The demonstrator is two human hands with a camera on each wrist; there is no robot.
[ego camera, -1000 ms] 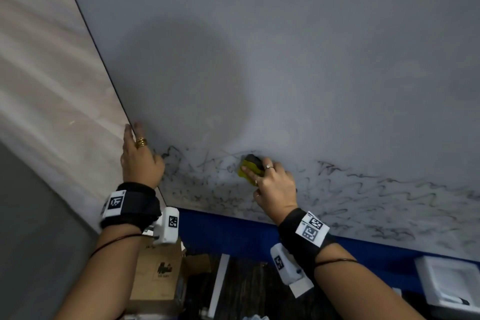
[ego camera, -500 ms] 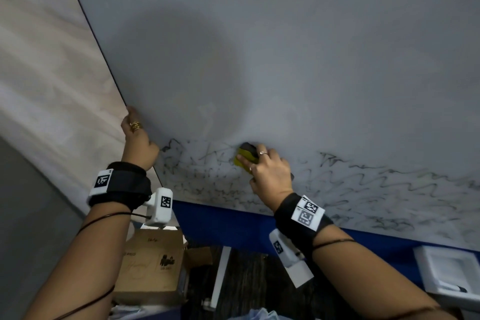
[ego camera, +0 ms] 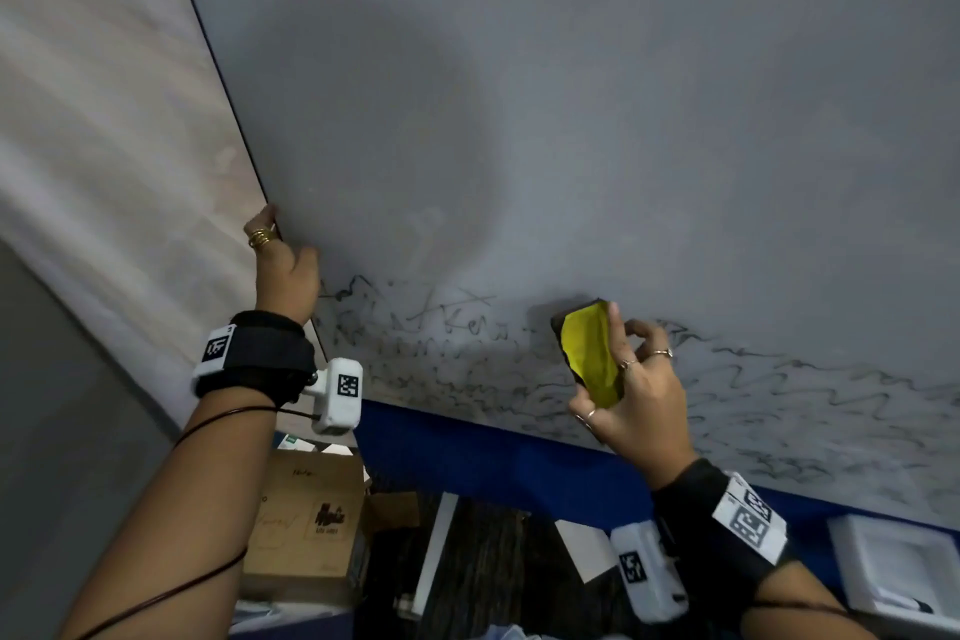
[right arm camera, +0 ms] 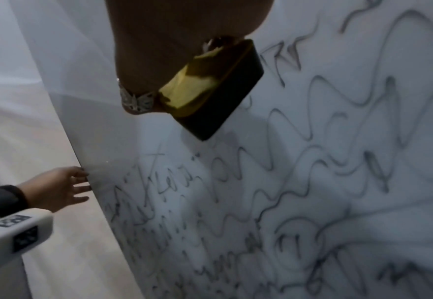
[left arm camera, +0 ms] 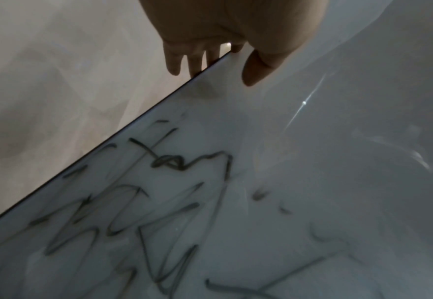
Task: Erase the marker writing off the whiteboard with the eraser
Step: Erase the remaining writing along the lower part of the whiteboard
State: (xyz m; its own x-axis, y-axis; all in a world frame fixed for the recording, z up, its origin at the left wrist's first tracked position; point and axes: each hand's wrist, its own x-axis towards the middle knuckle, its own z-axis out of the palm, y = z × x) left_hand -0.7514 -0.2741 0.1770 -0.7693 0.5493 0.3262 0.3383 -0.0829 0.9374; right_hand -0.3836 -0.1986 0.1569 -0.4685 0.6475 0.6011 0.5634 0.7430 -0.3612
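Note:
The whiteboard [ego camera: 623,120] fills the view, with black marker writing [ego camera: 441,359] scrawled along its lower part and its upper area wiped grey. My right hand [ego camera: 631,379] grips the eraser [ego camera: 589,353], its yellow back turned toward me. In the right wrist view the eraser [right arm camera: 210,89] hangs tilted just off the board, black pad facing the writing [right arm camera: 312,182]. My left hand [ego camera: 285,255] rests at the board's left edge. The left wrist view shows the left hand [left arm camera: 223,30] with its thumb on the front, straight fingers past the edge, above the writing [left arm camera: 159,202].
A beige wall [ego camera: 104,172] lies left of the board. Under the board runs a blue band [ego camera: 493,457]. Below it stand a cardboard box [ego camera: 306,525] and, at the lower right, a white tray [ego camera: 893,566].
My right hand has moved right and drawn the eraser off the board, turning its yellow back toward me. My left hand has slid a little up the board's edge.

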